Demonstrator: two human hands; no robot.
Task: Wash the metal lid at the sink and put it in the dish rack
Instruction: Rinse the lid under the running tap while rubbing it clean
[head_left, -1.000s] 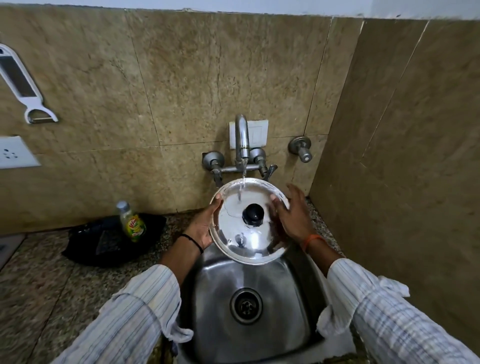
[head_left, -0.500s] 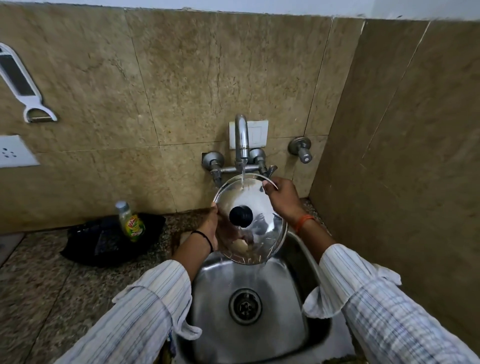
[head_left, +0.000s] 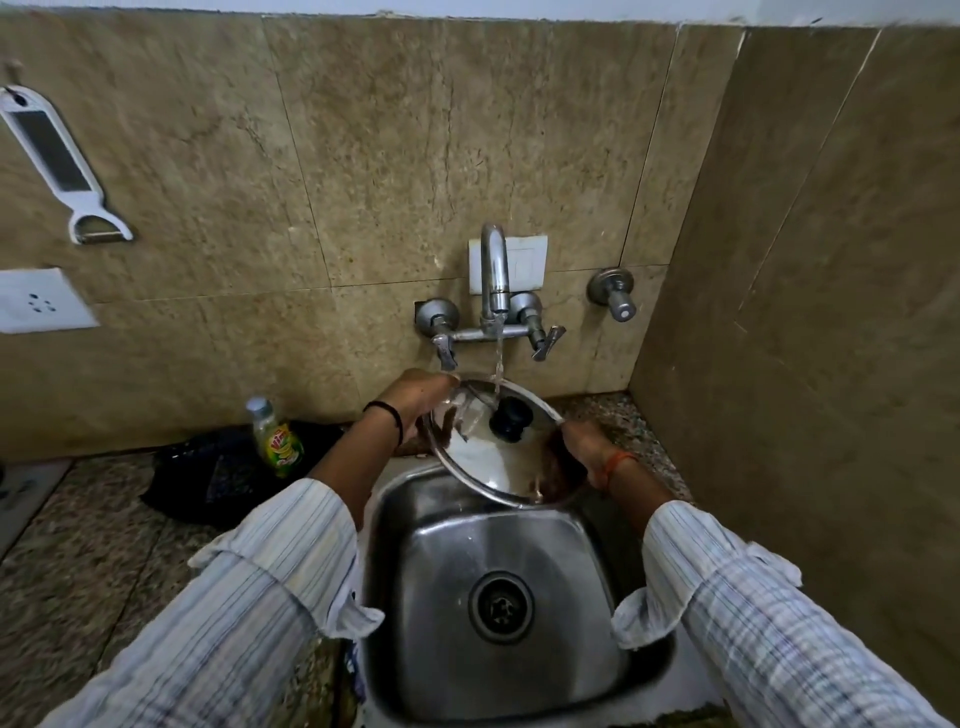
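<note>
1. Both hands hold the metal lid (head_left: 488, 467) over the sink (head_left: 441, 623): the left hand (head_left: 415, 402) grips its far left rim, and the right hand (head_left: 584, 447) grips its right rim, fingers curled around the edge.
2. Brown tiled wall (head_left: 363, 156) rises behind, meeting a side wall at the right.
3. Speckled tabletop (head_left: 78, 545) surrounds the steel sink, whose round drain (head_left: 500, 607) sits in the middle of the basin.
4. Striped sleeves cover both forearms; the left wrist has a dark band (head_left: 387, 415), the right an orange one (head_left: 618, 462).
5. Tilted under the tap (head_left: 493, 275), the lid shows its top side, with water falling next to its black knob (head_left: 511, 418).
6. Near the left forearm, a dish soap bottle (head_left: 275, 439) stands against a dark tray (head_left: 218, 475).
7. On the wall at far left hang a white peeler (head_left: 57, 161) and a socket (head_left: 36, 301).
</note>
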